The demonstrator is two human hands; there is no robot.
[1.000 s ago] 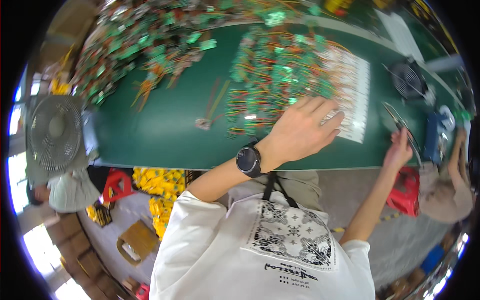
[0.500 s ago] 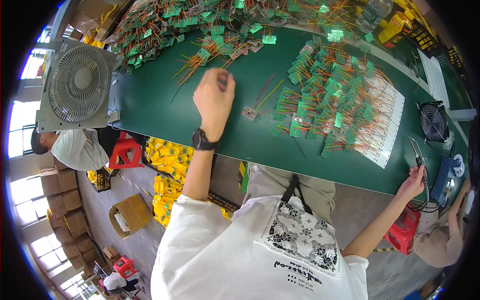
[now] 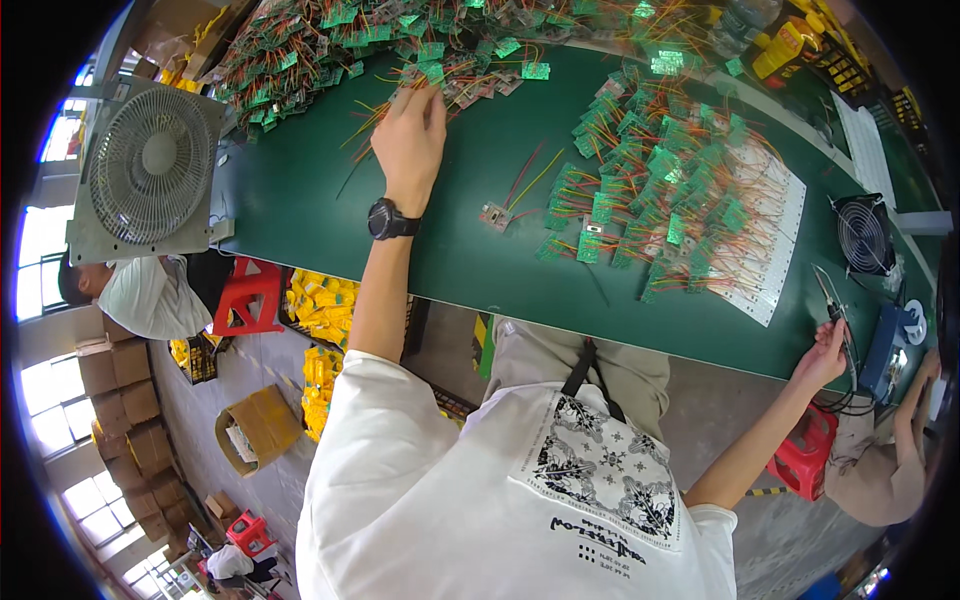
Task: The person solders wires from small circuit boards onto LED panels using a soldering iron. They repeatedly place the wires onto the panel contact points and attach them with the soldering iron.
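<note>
My left hand (image 3: 410, 140), with a black watch on its wrist, reaches to the near edge of a heap of small green circuit boards (image 3: 430, 72) with red and yellow wires. Its fingers are somewhat apart at the boards, and no held thing shows in them. At the right table edge my right hand (image 3: 822, 355) is closed round the dark handle of a soldering iron (image 3: 832, 308), its metal end pointing away from me. Between my hands a single circuit board (image 3: 495, 216) lies with its wires spread upward. Many wired boards (image 3: 640, 190) overlap right of it.
A white perforated sheet (image 3: 770, 275) lies partly under the right-hand boards. A grey fan (image 3: 155, 155) stands at the left, a small black fan (image 3: 863, 235) at the right. Near the iron is a blue box (image 3: 884, 350). Yellow packages (image 3: 320, 305) fill crates below the table.
My left hand has moved away from me and slightly left, up to the edge of the board heap. My right hand stays at the table edge with the soldering iron.
</note>
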